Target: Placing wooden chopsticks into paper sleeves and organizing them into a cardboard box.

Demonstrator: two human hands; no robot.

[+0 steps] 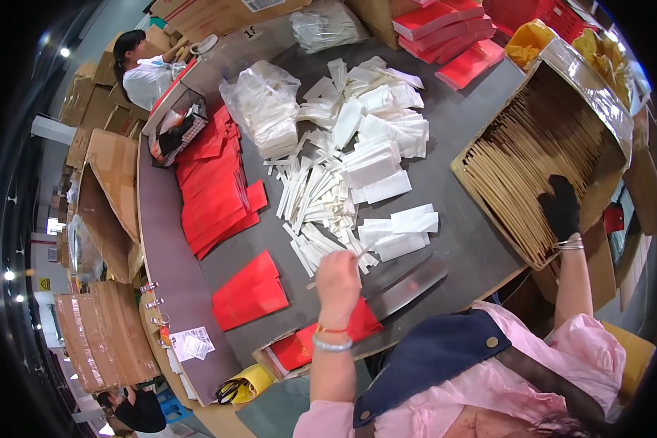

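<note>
Strips (pixel 318 196), loose and white, at twelve o'clock from the curled left hand (pixel 339 283) could scatter if brushed; apart, at its two o'clock, the gloved right hand (pixel 561 210) touches brown cardboard pieces (pixel 515 177); grips unclear.

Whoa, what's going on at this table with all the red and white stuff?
Someone's bare left hand is over the table, near a pile of thin white strips; whether it holds one is hard to tell. Their right hand, in a dark glove, is at a box packed with thin brown pieces. Flat red pieces lie on the table's left.
</note>
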